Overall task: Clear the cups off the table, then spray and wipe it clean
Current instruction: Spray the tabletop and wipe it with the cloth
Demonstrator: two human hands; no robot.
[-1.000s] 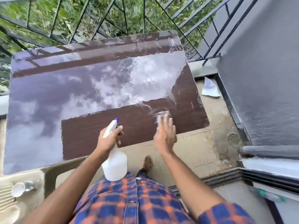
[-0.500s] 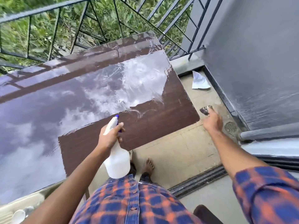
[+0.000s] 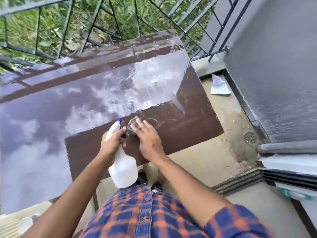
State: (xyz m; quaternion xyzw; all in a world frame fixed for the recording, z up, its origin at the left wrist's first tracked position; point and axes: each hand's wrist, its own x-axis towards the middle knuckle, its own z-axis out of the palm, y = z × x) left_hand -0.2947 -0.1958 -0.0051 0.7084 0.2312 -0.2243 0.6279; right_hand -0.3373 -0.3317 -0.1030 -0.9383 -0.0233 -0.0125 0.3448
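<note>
The left grip (image 3: 113, 143) is closed round the neck of a white plastic spray bottle (image 3: 123, 167), forefinger by its blue trigger. The bottle hangs upright over the near edge, nozzle pointing away from the person. The right grip (image 3: 147, 140) lies just beside it, fingers spread flat and pressing a dark scrubbing pad (image 3: 133, 125) onto the brown glossy worktop (image 3: 188, 121). The pad is blurred, so its material cannot be told.

The pad looks soft and wet. It should squash under the fingers and slide easily, so a flat press from above suits it better than a pinch at the edge. The bottle seems light and stiff, though smooth plastic may turn slippery if wet. The neck under the trigger is the sure place to hold it.

Pale smear marks curve across the worktop beside the pad, and farther off the surface mirrors the sky. No cups stand on the part in view. What may be a white cup (image 3: 25, 224) sits low at the left, off the worktop, so wiping looks to be the step in hand.

Beyond lie a crumpled white paper (image 3: 219, 85) on the floor, a round floor drain (image 3: 250, 137), a grey wall (image 3: 274, 66) and a black metal railing (image 3: 39, 31).
</note>
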